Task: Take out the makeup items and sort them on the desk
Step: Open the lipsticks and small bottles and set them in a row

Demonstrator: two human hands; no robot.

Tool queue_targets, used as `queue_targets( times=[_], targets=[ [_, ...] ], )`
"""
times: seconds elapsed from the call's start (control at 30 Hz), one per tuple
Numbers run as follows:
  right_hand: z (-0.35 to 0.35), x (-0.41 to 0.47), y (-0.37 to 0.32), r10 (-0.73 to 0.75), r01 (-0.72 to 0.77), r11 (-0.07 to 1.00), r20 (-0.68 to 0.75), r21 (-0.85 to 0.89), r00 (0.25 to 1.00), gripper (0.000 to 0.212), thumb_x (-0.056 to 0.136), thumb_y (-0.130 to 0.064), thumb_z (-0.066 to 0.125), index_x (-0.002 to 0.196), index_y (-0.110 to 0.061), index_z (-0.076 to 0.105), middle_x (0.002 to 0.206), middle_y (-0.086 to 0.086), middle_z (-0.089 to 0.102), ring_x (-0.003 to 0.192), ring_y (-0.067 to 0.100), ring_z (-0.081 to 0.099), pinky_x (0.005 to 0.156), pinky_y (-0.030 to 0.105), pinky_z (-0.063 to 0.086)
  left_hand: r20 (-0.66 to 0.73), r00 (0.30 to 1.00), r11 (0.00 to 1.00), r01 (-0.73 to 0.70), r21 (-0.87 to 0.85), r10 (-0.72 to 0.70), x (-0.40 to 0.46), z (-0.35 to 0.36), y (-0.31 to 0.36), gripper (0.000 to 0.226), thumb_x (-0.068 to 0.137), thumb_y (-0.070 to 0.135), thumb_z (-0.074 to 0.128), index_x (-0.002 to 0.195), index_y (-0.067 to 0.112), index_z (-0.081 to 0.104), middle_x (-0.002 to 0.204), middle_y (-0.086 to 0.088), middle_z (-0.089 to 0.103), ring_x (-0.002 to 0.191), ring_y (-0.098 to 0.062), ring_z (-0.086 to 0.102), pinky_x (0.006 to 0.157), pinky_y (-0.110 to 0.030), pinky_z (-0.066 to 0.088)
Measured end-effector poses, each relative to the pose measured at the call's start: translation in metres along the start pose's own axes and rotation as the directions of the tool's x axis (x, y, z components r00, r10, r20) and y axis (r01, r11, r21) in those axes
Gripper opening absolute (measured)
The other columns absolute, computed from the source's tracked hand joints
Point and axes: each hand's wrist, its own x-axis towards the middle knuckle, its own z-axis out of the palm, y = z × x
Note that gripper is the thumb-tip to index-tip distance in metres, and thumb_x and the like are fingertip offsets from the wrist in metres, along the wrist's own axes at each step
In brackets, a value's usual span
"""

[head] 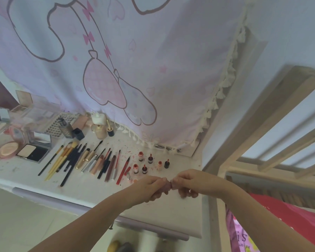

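Most of the sorting looked done. Across the white desk (pixel 91 190) the items lay in groups: open palettes and compacts (pixel 28 150) at the far left, bottles (pixel 69 131) behind, then a long fanned row of brushes, pencils and lip tubes (pixel 84 161), then six small dropper vials (pixel 150 162) standing in two rows. Near the front edge, the left hand (pixel 150 188) and right hand (pixel 187 182) both pinched one small pinkish item (pixel 169 184) between curled fingers; it was still to be placed, probably beside the vials.
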Motion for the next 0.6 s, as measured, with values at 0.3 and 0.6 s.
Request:
queue_targets(
  times=[0.3, 0.6],
  targets=[
    [-0.015, -0.004, 0.019, -0.032, 0.019, 0.993, -0.114, -0.119, 0.993, 0.009, 0.094, -0.029, 0.055, 0.1, -0.022, 0.053, 0.093, -0.008, 0.068, 0.075, 0.0, 0.059, 0.063, 0.014, 0.043, 0.281, 0.943, 0.846, 0.291, -0.446, -0.177, -0.008, -0.014, -0.028, 0.039, 0.095, 0.048, 0.041, 0.094, 0.011, 0.054, 0.066, 0.002, 0.041, 0.056, -0.01, 0.032, 0.05, -0.018, 0.025],
    [0.025, 0.019, 0.055, 0.125, 0.023, 0.9, -0.309, 0.435, 0.943, 0.025, 0.097, -0.035, 0.047, 0.109, -0.018, 0.062, 0.103, -0.006, 0.069, 0.094, 0.01, 0.063, 0.075, 0.023, 0.05, -0.255, 0.956, 0.988, 0.129, -0.084, -0.147, 0.003, 0.015, -0.054, 0.012, 0.091, 0.029, 0.058, 0.103, 0.027, 0.057, 0.101, 0.008, 0.066, 0.096, -0.009, 0.062, 0.087, -0.022, 0.05]
  ],
)
